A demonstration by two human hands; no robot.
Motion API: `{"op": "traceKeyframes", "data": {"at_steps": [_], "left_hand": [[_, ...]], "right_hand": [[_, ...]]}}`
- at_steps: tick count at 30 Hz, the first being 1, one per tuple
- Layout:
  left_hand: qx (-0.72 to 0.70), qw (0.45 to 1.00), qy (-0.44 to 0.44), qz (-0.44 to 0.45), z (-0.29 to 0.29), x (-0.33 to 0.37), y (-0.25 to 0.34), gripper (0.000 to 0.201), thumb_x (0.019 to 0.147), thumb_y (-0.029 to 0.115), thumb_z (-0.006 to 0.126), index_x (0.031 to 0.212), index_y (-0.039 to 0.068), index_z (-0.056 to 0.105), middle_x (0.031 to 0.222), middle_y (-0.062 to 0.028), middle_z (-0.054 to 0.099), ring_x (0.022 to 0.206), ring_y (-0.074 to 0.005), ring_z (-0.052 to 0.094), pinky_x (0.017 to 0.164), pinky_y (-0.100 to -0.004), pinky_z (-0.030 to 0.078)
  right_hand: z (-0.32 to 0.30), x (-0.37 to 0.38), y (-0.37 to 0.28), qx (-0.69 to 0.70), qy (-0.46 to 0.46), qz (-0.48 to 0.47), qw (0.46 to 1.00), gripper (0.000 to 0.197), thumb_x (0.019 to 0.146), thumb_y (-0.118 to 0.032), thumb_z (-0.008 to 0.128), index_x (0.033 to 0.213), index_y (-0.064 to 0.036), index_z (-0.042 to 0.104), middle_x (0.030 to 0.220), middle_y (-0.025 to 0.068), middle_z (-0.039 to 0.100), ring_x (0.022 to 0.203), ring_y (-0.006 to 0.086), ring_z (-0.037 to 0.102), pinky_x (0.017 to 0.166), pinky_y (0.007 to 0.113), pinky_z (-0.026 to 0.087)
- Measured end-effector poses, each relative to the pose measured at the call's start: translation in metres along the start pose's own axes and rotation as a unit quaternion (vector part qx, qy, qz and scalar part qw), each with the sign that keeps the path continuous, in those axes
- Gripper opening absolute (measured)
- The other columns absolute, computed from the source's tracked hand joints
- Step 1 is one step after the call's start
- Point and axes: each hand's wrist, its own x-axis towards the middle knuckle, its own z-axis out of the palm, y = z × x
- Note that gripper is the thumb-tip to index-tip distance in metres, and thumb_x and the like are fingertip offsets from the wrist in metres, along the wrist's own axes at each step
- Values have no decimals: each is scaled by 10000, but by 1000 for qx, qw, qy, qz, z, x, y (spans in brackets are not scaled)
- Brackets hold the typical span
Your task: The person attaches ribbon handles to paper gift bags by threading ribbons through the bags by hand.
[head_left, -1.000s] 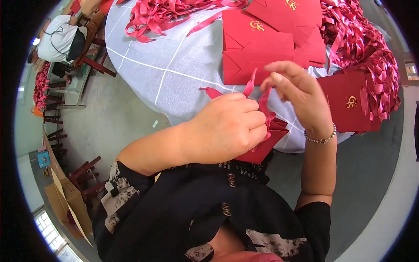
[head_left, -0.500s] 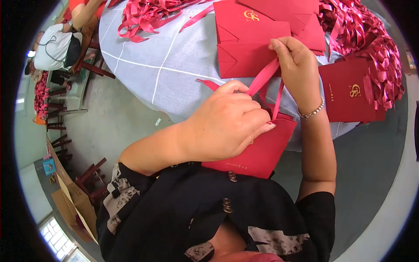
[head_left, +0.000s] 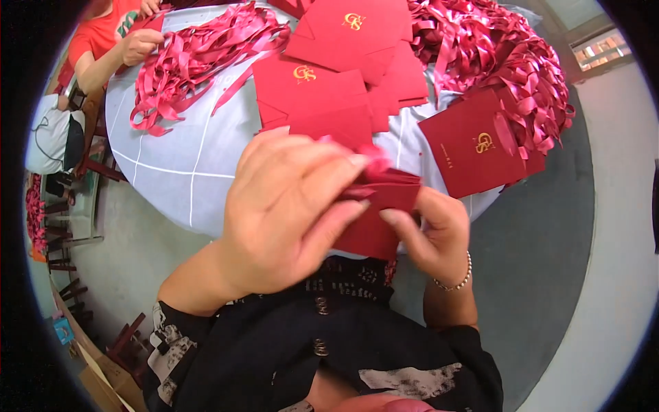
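The right hand [head_left: 445, 230] gripped a bag [head_left: 376, 230]; the left hand [head_left: 271, 213] overlapped its top, whether clamped I couldn't tell.

Person in an orange-red top [head_left: 103, 36] is hanging around upper left, somebody in a white top [head_left: 42, 143] is showing just below. Dark red stool [head_left: 128, 341], cardboard box [head_left: 115, 378] and some little blue item [head_left: 63, 331] are cluttering the lower left.

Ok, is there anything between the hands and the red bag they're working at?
Nothing visible blocks the right hand; it grips the red bag by its right side. The left hand is at the bag's opening, with a blurred pink ribbon close by; whether that ribbon comes between them, I can't tell.
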Motion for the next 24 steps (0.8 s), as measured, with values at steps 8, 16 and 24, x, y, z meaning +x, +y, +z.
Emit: {"op": "traceKeyframes", "data": {"at_steps": [8, 16, 24], "left_hand": [[-718, 692, 60, -49, -4, 15, 70, 404, 1029, 264, 562, 912, -78, 742, 996, -279, 710, 890, -368, 703, 823, -455, 569], [-632, 668, 268, -289, -1, 56, 123, 190, 963, 96, 614, 792, 17, 592, 858, -140, 633, 773, -244, 634, 787, -389, 570], [-510, 791, 299, -157, -10, 39, 126, 565, 881, -29, 683, 514, 191, 313, 620, 15, 494, 570, -118, 521, 607, -188, 486]], "right_hand": [[-37, -16, 40, 33, 403, 62, 913, 198, 936, 25, 691, 1125, 17, 635, 935, 0, 601, 719, 27, 500, 671, 193, 433], [-29, -23, 67, 30, 452, 10, 892, 364, 949, 66, 639, 1285, 3, 513, 1016, 23, 574, 832, 49, 538, 749, 182, 463], [10, -4, 56, -207, 128, -80, 967, 332, 820, 29, 716, 1146, 1, 659, 1026, 153, 688, 844, 288, 673, 701, 365, 570]]}}
